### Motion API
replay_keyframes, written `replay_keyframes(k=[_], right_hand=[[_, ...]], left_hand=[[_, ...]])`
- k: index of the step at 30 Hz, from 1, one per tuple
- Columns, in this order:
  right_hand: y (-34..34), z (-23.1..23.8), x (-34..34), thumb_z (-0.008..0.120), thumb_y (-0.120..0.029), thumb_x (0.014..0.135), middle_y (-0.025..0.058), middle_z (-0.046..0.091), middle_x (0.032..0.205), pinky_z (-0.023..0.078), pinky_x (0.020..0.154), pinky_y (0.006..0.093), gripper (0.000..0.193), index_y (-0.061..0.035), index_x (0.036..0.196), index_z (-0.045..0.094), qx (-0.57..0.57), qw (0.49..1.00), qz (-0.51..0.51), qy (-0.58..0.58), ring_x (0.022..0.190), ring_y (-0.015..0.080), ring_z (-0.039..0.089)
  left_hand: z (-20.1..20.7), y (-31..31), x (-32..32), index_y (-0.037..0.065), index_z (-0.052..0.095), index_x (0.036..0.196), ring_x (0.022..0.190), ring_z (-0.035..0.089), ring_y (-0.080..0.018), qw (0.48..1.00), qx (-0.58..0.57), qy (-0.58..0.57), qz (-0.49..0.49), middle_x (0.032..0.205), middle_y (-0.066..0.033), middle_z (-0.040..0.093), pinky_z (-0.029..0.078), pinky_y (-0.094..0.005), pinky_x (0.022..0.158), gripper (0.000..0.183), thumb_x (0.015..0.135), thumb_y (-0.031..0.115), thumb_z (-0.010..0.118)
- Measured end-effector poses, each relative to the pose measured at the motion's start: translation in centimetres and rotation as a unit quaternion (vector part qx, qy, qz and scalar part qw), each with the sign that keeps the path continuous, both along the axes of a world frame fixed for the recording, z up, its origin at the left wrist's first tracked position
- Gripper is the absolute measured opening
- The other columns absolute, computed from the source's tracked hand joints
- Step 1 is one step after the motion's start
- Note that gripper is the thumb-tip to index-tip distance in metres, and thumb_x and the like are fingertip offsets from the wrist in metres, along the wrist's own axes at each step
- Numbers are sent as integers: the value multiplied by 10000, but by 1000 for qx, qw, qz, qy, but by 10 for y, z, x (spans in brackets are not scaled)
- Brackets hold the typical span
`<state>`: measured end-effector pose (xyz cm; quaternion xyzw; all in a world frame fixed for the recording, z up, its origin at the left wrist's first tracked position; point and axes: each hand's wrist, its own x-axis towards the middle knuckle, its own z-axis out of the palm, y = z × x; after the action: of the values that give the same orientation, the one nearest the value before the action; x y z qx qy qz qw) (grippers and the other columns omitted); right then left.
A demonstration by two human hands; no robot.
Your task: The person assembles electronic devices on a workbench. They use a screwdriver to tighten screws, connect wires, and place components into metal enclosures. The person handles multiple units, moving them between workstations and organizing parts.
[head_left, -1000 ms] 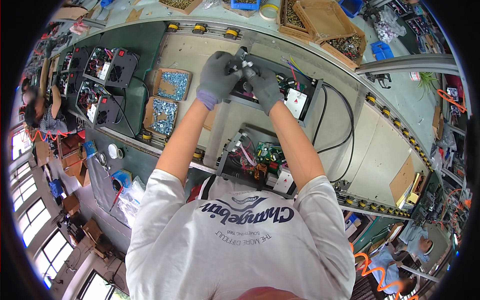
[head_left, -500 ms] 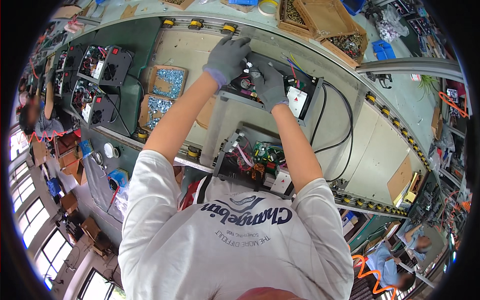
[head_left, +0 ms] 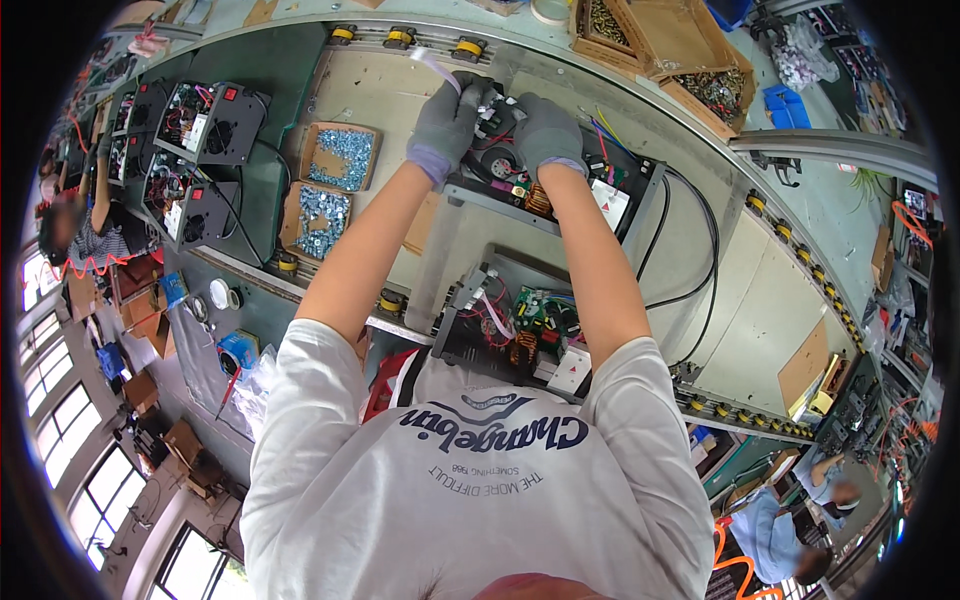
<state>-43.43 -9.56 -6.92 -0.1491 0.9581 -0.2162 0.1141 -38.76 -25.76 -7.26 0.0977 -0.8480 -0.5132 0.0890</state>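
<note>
Both my hands wear grey gloves and work over the left end of an open black metal chassis on the line. My left hand is closed on a small dark part with whitish bits on it. A pale ribbon-like strip sticks up beside its fingers. My right hand is closed at the other side of that part; its fingertips are partly hidden, so what they pinch is unclear. Below the hands show a round component, a copper coil and a white labelled block.
A second open chassis stands close to my body. Two cardboard trays of small screws and metal nuts lie left of my left arm. Several finished-looking units stand farther left. Black cables loop at right.
My right hand has shifted right, uncovering the coil and the dark part between my hands. The pale strip now shows above my left hand. The view has shifted slightly.
</note>
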Motion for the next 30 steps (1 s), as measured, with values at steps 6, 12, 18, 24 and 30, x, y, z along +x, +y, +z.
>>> replay_keyframes(k=[6,12,18,24,30], right_hand=[[-3,-3,1,589,-160,877,136,668,1100,537,852,469,321,-158,1194,643,21,1000,21,-3,1012,360,664],[-2,-5,4,572,-98,854,166,652,1049,524,815,487,271,-142,1113,642,-25,998,22,44,960,396,646],[-5,-18,-3,570,-73,853,170,651,1062,525,826,488,303,-136,1141,643,-51,995,55,61,959,404,641],[-6,-15,-6,581,-117,862,162,649,1133,530,857,469,326,-132,1180,650,-38,996,65,40,990,386,654],[13,21,12,574,-177,904,179,697,1013,529,845,469,220,-109,1068,704,-248,967,-48,5,955,379,664]], left_hand=[[15,7,3,87,615,1240,1011,667,-367,1000,-2,-23,9,1071,-189,699,509,-409,874,320,1018,285,496],[14,3,3,84,618,1256,984,677,-344,999,-8,-37,-14,1052,-182,708,513,-406,870,327,1027,273,480],[11,0,2,59,629,1231,964,682,-331,999,3,-25,-26,1027,-180,712,518,-394,852,320,1028,258,481],[14,3,4,50,620,1232,948,681,-319,999,-6,-20,-25,1040,-179,707,519,-380,853,316,1030,248,479],[28,2,8,6,603,1228,1049,645,-207,985,166,30,-37,1176,-122,677,497,-325,939,356,1062,269,430]])
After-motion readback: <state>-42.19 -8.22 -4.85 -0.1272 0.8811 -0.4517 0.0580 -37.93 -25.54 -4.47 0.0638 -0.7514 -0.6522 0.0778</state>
